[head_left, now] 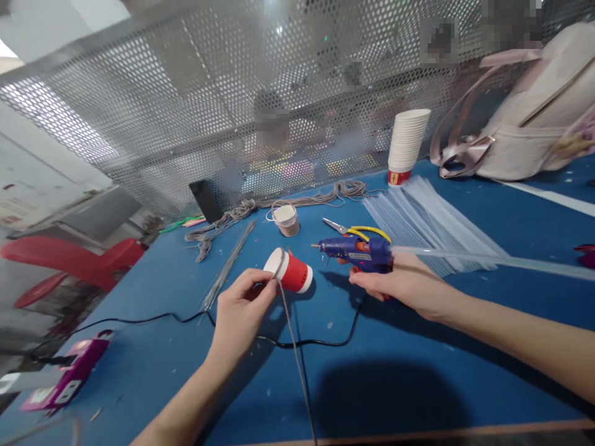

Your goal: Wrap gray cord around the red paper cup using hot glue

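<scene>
Red and white, our paper cup (pixel 295 273) is tipped on its side over the worktop (pixel 149 359), its long axis running left to right, and our left hand (pixel 242 305) has its grip pinched closed on the left end and the grey cord (pixel 292 325). Just right and slightly far, apart from the cup, the glue gun (pixel 356 253) points left, our right hand (pixel 409 282) closed around it.

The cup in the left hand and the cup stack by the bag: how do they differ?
The held cup is a single one, tipped; the cup stack is many nested cups, standing. Gray cord touches the held cup; none shows on the cup stack. Both show red and white.
</scene>
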{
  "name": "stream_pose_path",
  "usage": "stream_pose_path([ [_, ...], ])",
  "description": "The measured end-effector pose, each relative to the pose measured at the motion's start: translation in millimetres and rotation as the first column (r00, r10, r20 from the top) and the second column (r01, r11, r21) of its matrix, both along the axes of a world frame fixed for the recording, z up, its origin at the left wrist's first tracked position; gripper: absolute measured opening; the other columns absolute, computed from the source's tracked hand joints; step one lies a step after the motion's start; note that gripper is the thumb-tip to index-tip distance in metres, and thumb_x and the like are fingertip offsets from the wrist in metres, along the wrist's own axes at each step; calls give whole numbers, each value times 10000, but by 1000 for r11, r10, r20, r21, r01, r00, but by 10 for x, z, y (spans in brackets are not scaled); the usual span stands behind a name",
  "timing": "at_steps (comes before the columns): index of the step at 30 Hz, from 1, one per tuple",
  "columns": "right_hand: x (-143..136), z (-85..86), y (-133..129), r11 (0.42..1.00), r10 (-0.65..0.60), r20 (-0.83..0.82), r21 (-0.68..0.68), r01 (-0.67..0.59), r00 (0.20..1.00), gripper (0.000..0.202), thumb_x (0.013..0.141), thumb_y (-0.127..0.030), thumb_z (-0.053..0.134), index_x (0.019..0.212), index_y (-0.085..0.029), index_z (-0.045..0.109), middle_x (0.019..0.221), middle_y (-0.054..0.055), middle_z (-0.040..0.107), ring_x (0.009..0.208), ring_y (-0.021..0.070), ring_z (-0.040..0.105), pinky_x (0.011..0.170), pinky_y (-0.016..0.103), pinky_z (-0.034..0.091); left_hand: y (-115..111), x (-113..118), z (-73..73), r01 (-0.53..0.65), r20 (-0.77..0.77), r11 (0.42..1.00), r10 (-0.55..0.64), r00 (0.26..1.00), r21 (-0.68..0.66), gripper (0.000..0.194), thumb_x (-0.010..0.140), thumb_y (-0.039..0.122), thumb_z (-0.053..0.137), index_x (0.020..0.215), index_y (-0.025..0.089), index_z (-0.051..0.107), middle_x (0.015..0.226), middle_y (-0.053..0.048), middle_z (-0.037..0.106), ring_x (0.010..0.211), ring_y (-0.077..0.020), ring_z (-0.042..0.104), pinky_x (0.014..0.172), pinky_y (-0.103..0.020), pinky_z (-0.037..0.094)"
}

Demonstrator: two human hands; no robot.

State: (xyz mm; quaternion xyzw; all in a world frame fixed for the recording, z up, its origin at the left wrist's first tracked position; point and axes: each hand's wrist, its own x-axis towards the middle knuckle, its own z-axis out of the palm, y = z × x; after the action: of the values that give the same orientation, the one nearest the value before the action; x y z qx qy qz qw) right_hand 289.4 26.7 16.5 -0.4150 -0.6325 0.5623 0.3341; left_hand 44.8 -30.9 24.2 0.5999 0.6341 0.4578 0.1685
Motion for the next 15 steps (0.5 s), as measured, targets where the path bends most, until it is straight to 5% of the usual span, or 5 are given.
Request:
stream_pose_path([
  [4, -14, 9, -57, 989, -64, 107, 140, 49, 992, 262, 721, -320, 635, 930, -169, 686, 779, 35, 677, 595, 140, 582, 454, 218, 397, 183, -154, 97, 76, -122, 996, -70, 990, 48, 102, 719, 278, 614, 690, 202, 676, 709, 3, 655, 639, -135, 571, 600, -242, 440],
  [8, -68, 26, -116, 986, -102, 15, 137, 99, 995, 239, 732, -318, 615, 907, -167, 677, 862, 58, 704, 715, 180, 645, 480, 223, 440, 486, -273, 216, 83, -238, 982, -41, 970, 169, 78, 697, 273, 630, 676, 216, 679, 687, 16, 646, 631, -131, 554, 629, -245, 433],
  [11, -180, 37, -152, 989, -112, -34, 93, 115, 993, 188, 727, -275, 596, 865, -156, 645, 821, 49, 694, 587, 135, 613, 480, 226, 452, 660, -249, 155, 0, -60, 985, 11, 998, 172, 92, 686, 269, 649, 732, 207, 699, 695, 17, 655, 658, -137, 573, 649, -245, 431],
  [15, -350, 5, -166, 995, -67, -5, 72, 67, 998, 136, 710, -181, 562, 839, -172, 604, 784, 11, 664, 525, 99, 570, 501, 219, 460, 667, -111, -82, 91, 283, 996, -85, 955, -6, 131, 667, 280, 674, 727, 170, 714, 617, 10, 658, 604, -132, 579, 626, -244, 443],
])
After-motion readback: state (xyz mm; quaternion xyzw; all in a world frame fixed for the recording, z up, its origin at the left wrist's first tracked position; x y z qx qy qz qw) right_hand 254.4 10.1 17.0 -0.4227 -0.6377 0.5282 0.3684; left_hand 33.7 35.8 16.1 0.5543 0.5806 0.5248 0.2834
